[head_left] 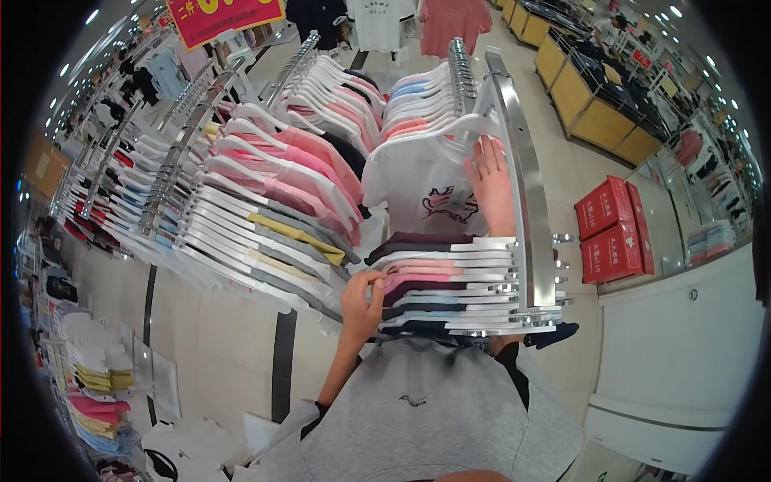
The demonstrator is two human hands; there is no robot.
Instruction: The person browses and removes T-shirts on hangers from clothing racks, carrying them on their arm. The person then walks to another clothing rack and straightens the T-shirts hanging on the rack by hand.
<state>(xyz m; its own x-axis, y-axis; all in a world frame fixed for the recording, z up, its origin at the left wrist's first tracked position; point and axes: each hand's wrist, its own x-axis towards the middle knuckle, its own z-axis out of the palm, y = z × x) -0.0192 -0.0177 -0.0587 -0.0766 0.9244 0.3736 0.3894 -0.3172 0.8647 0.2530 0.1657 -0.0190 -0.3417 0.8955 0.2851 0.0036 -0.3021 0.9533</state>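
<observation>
And here's the right hand (491,181), up at the shoulder of the white printed shirt (401,178), fingers stretched long and slightly parted, laid over the cloth rather than closed around it! That shirt hangs face-on from a white hanger (450,128), dark lettering and a red-lined drawing across its front, just left of the broad metal bar (526,201). Down to the left hand (364,301) now: fingers bent, loosely curled, right at the near ends of the pink garments (418,269) in the closest row, and whether it pinches any fabric can't be told from here. Those pinks sit among dark, white and pale blue pieces, stacked tight on hangers. Across to the left, another packed row, a yellow garment (297,238) bright between the greys and whites. Over on the right, red boxes (614,229) stand beyond the bar, and high above, a red sign (225,20) with yellow figures hangs over the racks
</observation>
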